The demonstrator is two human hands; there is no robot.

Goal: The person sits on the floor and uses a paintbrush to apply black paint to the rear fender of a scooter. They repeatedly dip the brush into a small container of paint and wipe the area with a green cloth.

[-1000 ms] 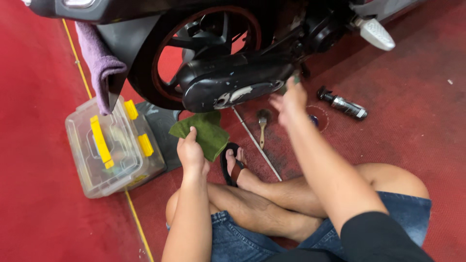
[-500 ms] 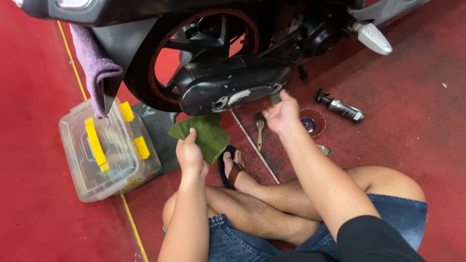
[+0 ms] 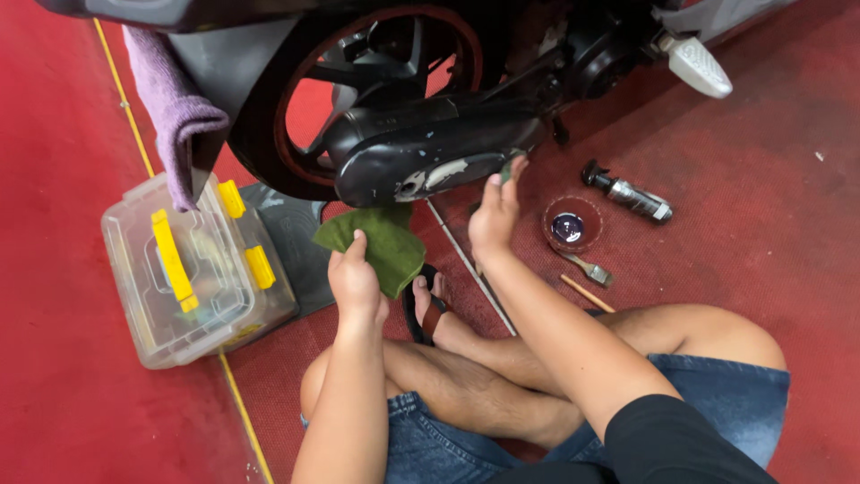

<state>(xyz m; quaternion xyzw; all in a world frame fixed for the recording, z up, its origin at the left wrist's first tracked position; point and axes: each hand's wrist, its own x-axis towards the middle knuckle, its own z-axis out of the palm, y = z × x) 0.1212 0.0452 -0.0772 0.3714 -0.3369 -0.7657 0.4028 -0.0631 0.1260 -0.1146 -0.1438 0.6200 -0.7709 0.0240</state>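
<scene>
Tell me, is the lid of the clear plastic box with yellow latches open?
No, the clear plastic box on the red floor has its lid down, with the yellow latches and handle lying flat on top.

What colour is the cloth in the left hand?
Dark green cloth, pinched in the left hand; head view.

My left hand point(image 3: 355, 280) grips a crumpled dark green cloth rag point(image 3: 381, 244), which hangs loosely just under the black, paint-chipped engine casing point(image 3: 421, 152) of the scooter. My right hand point(image 3: 495, 213) pinches a small greenish piece point(image 3: 507, 168) up against the casing's lower edge; what it is, I cannot tell.
</scene>
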